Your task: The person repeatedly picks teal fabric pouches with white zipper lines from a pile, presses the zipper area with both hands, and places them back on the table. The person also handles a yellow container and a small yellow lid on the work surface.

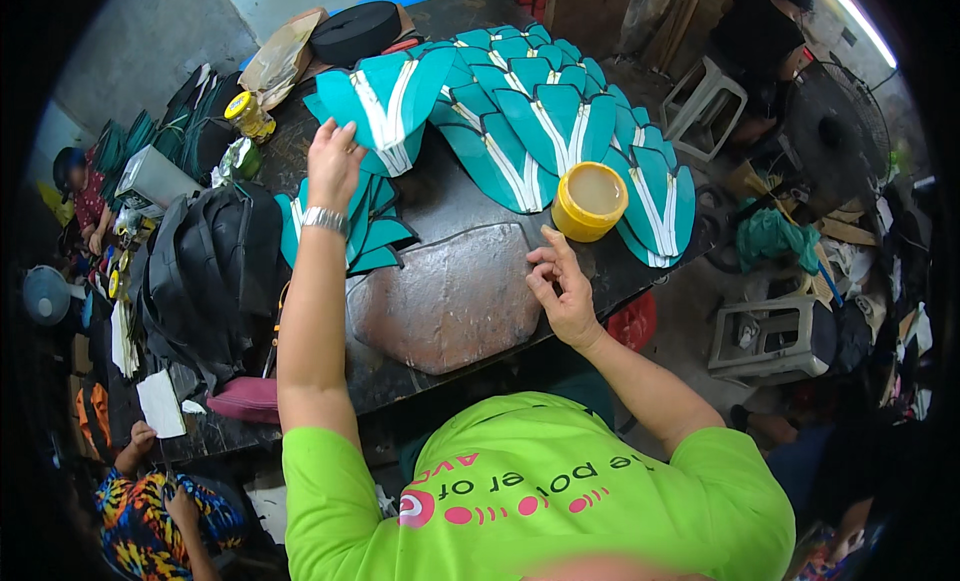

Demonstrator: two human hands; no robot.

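My left hand, with a metal watch band at the wrist, grips the lower left edge of a teal panel with two white strips in a V. Part of that panel lies over other teal pieces, and my fingertips are partly hidden at its edge. Below my left hand is a smaller pile of teal pieces. My right hand is held near the board's right edge, fingers loosely bent and apart, nothing visible in them. Just above it stands an open yellow tub with pale contents. A worn brown board lies between my hands.
Overlapping teal panels cover the table's far right. A black roll and a yellow-lidded jar stand farther back. Black material is heaped left. Plastic stools stand right; a person works at lower left.
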